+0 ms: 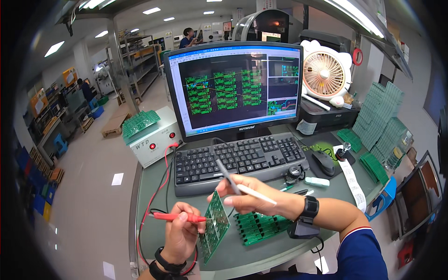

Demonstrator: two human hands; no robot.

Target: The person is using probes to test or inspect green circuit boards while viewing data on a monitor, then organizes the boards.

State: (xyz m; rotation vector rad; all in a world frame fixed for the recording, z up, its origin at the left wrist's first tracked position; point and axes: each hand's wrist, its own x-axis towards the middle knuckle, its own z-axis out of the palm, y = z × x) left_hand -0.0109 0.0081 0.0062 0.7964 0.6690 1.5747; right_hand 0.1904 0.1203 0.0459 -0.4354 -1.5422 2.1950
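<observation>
Left hand (182, 235): fingers closed round a red probe (179, 217), tip aimed across the face of a green circuit board (216, 229). Right hand (254, 196): thumb and fingers partly curled at the board's upper corner, with a grey rod (227, 176) and a white stick (256, 193) among the fingers. Exact grip on the board, and contact at the probe tip: impossible to tell from this angle.

Circuit board: upright and tilted, held above the near edge of the desk (233, 258).

Handling, by judgement: brace the board firmly before pressing. Set the probe tip squarely on one pad, clear of its neighbours. Press lightly, to avoid skidding. Leave slack in the red lead (172, 145). Compare each spot with the layout on the monitor (224, 88).

Further out: flat green boards (261, 228) just right of the held one; keyboard (242, 156) beyond; white box (156, 148) to the left, with more boards (141, 125) on top; mouse (323, 162), fan (325, 70) and upright board stacks (380, 121) to the right.
</observation>
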